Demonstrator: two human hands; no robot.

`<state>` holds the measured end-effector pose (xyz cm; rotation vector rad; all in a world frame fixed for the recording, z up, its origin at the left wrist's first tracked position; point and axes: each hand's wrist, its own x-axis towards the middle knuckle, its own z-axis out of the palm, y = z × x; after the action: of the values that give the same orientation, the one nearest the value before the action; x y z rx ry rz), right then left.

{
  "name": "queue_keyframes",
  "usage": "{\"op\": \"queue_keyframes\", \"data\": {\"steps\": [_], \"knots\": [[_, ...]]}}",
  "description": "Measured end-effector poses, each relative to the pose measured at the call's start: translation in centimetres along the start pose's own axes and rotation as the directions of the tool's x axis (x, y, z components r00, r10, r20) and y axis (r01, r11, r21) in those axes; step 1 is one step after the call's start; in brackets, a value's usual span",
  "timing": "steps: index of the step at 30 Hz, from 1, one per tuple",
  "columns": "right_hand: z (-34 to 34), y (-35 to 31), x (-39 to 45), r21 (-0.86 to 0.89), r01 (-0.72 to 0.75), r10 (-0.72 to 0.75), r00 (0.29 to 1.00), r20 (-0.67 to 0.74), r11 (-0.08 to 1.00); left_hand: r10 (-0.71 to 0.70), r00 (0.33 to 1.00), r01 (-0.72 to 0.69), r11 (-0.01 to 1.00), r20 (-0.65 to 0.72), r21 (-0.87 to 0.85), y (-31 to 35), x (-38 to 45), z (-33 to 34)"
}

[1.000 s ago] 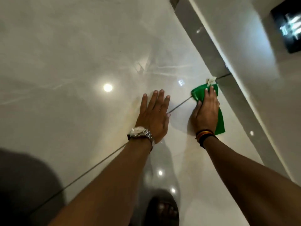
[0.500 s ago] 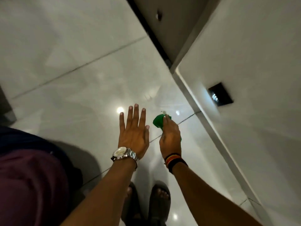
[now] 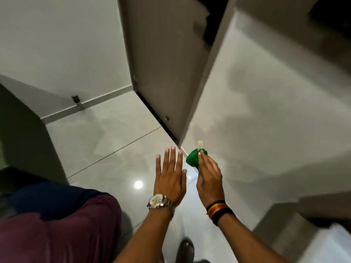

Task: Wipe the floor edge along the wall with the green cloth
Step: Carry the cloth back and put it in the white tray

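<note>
Floor (image 3: 106, 141): glossy pale tiles fill the middle of the view, with a thin grout line running from 8 o'clock up toward 2 o'clock and a round light reflection just left of the left wrist.
Wall (image 3: 266, 103): a pale wall takes up the 1 to 4 o'clock side, meeting the floor along an edge that runs down from the centre toward 5 o'clock.
Door (image 3: 167, 69): a grey-brown panel at 12 o'clock, its lower edge against a dark strip on the floor.
Clothing (image 3: 57, 230): maroon and dark blue fabric at 7 to 8 o'clock, part of the person.
Left hand (image 3: 170, 179): spread flat and open, fingers together and pointing toward 12 o'clock, holding nothing; whether the palm touches the floor cannot be told.
Right hand (image 3: 209, 177): just to the right of the left hand, fingers curled around the green cloth, back of the hand to the camera.
Green cloth (image 3: 192, 158): bunched in the right hand at its fingertips, right of centre, near the base of the wall; a small pale tag sticks up from it; contact with the floor cannot be told.
Wristbands (image 3: 220, 210): black, red and yellow bands on the right wrist.
Watch (image 3: 158, 202): silver metal, on the left wrist.
Shoe (image 3: 187, 247): a dark toe at 6 o'clock on the floor.
</note>
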<state>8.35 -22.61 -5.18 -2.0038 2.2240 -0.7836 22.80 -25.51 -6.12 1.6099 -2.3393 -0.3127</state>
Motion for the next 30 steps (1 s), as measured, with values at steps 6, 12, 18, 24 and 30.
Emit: {"op": "queue_keyframes", "data": {"steps": [6,12,18,24,30], "knots": [[-12.6,1.3,-4.7,-0.076,0.061,-0.063,0.998,-0.031,0.995,0.194,0.980,-0.195,0.981,-0.039,-0.022,8.7,-1.9,-6.6],[-20.9,7.2,-11.3,-0.105,0.023,-0.033,0.996,-0.086,0.994,0.270,0.961,-0.273,0.960,-0.062,-0.054,17.4,-5.9,-6.6],[-27.7,15.5,-20.3,-0.152,0.012,-0.014,1.000,-0.012,0.988,0.212,0.976,-0.215,0.975,-0.056,-0.062,25.2,-11.9,-3.2],[-30.7,23.6,-28.4,-0.156,0.010,0.030,0.967,0.252,0.988,0.127,0.991,-0.130,0.989,-0.050,-0.068,30.7,-18.6,-0.3],[-27.7,25.7,-28.7,-0.085,-0.158,0.178,0.825,0.536,0.984,0.141,0.990,-0.140,0.990,0.016,-0.022,33.5,-22.7,1.7]]}}
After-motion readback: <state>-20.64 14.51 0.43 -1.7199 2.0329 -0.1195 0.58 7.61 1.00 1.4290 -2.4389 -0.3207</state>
